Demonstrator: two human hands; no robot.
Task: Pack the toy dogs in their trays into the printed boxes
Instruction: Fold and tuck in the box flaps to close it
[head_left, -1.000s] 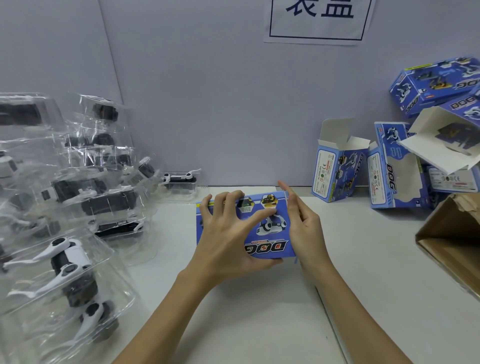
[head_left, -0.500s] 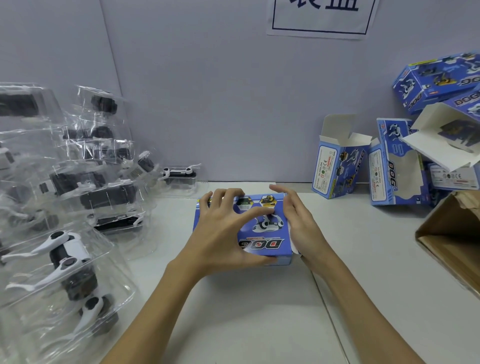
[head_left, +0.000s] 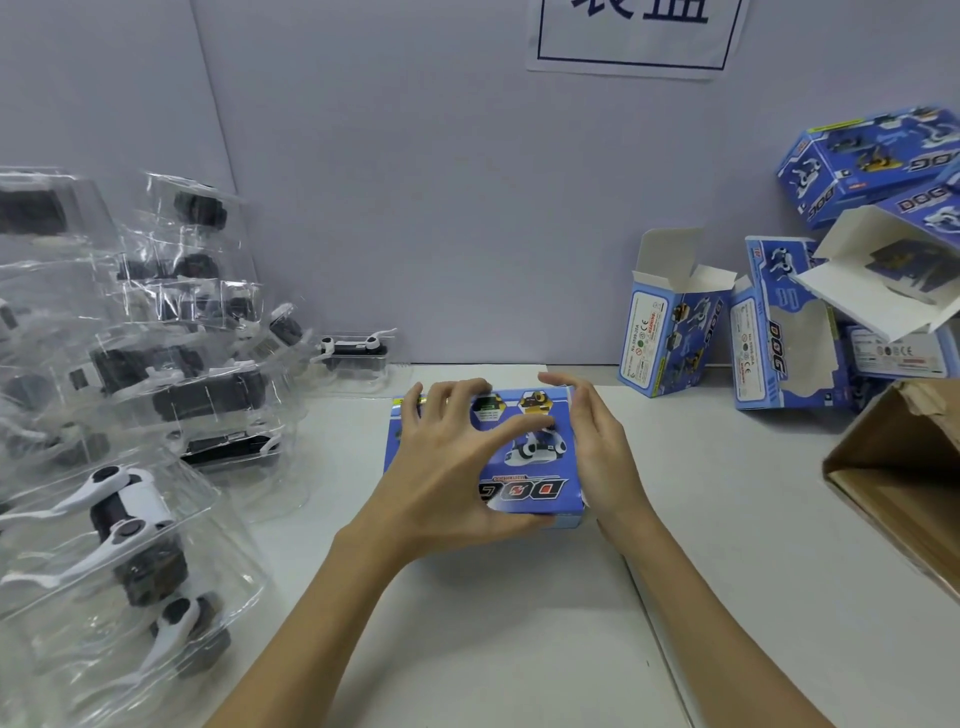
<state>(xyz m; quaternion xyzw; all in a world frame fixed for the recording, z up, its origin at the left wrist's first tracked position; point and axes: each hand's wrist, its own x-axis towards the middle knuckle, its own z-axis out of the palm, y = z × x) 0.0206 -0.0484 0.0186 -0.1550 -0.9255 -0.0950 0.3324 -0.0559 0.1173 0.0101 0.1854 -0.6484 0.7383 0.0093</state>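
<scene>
White table (head_left: 493, 623) against a pale lilac partition wall (head_left: 441, 182), paper sign (head_left: 634, 36) with dark characters taped up top. Blue printed box (head_left: 524, 462) marked "DOG" lies flat at table centre, print upside down to the camera. Left hand (head_left: 447, 467) rests on the box's top face, fingers curled over the far edge and thumb stretched across the print: gripping it. Right hand (head_left: 592, 447) sits against the box's right end, fingers straight, not curled round anything. Stack of clear trays with toy dogs (head_left: 119, 441) on the left. Open empty printed boxes (head_left: 779, 322) piled at right against the wall. Brown cardboard carton (head_left: 904, 488) at right edge.
</scene>
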